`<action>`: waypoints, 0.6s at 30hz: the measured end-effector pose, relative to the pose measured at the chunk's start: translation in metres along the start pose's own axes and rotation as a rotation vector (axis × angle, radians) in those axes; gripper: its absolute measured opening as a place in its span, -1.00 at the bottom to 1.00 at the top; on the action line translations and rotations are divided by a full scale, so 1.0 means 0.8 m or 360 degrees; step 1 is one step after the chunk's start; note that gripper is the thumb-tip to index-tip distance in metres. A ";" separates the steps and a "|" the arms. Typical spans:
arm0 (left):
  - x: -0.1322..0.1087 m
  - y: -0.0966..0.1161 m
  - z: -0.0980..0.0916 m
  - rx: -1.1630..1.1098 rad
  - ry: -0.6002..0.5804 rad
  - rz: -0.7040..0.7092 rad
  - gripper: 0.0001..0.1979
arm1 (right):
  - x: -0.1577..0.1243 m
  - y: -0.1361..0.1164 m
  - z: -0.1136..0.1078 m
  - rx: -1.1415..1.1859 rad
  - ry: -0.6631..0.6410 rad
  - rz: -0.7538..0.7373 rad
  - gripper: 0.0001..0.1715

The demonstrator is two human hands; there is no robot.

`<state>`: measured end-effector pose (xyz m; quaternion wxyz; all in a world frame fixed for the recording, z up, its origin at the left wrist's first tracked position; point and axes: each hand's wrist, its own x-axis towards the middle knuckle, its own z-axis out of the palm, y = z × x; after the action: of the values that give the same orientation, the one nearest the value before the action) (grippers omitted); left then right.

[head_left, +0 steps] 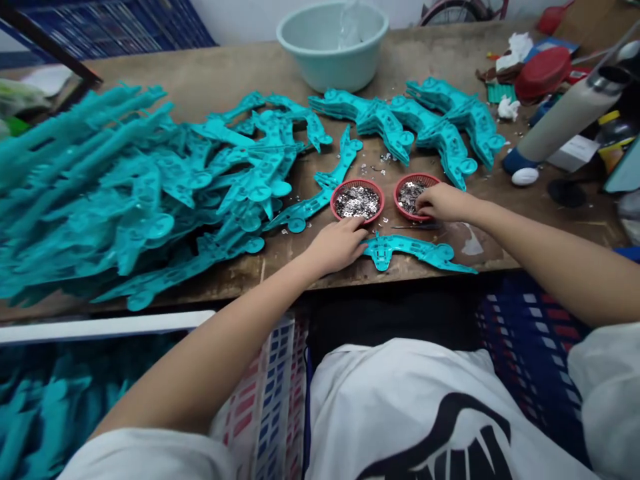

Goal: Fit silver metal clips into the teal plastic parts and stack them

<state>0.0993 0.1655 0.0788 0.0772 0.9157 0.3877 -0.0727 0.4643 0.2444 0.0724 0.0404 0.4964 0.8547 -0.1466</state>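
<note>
My left hand (337, 245) rests at the near edge of a small red mesh basket (357, 181) filled with silver metal bits (357, 202), its fingers apart and holding nothing I can see. My right hand (443, 203) reaches into a second red basket (417, 177), fingertips among its silver bits (410, 197). A teal moulded plastic part (410, 252) lies flat just right of my left hand. Behind it, similar teal parts form a large heap (110, 200) and stacked rows (405, 123) on the wooden workbench (200, 73).
A pale blue plastic basin (330, 47) stands at the far edge. A thin dark tool (415, 227) lies under my right hand. At right are a white-and-blue bottle (565, 127), a red lid (543, 73) and crumpled tissue (509, 108). More teal parts (50, 413) fill a bin at lower left.
</note>
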 end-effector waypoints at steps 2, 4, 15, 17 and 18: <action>-0.005 0.005 -0.008 0.0050 -0.0067 -0.0012 -0.53 | -0.001 -0.007 -0.003 -0.0047 -0.0035 0.0009 -0.69; -0.011 0.008 -0.016 0.0082 -0.0123 -0.0033 -0.53 | -0.002 -0.014 -0.006 -0.0084 -0.0030 0.0001 -0.64; -0.023 0.043 -0.011 -0.0028 -0.0095 0.0367 -0.41 | -0.015 -0.003 -0.015 0.0152 0.0394 0.0176 -0.78; -0.026 0.047 -0.002 -0.0045 -0.0241 0.0371 -0.32 | -0.022 -0.007 -0.022 0.0196 0.0399 0.0127 -0.76; -0.028 0.047 0.000 -0.0051 -0.0282 0.0363 -0.29 | -0.027 -0.012 -0.026 0.0222 0.0390 0.0083 -0.74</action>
<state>0.1107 0.1236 0.0863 0.1336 0.9424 0.2738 -0.1377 0.4685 0.2283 0.0988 -0.0950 0.5343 0.8277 -0.1427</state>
